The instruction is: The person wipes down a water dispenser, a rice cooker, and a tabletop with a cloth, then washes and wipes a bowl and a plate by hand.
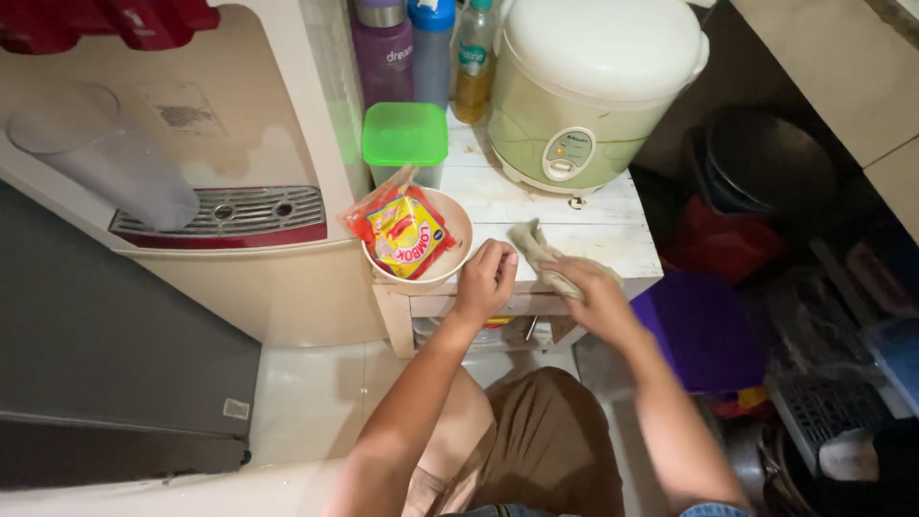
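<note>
Gripping a soft, limp cloth (538, 251) in a closed grip, right hand (595, 297) is wiping the surface (584, 225); left hand (483, 280), fingers curled, is steadying a light bowl (459, 230) at nine o'clock.

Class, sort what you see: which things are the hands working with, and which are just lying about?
In hand:
left hand on the bowl of packets
right hand with the cloth
small white table

Lying about:
rice cooker
green-lidded tub
bottles
water dispenser
</note>
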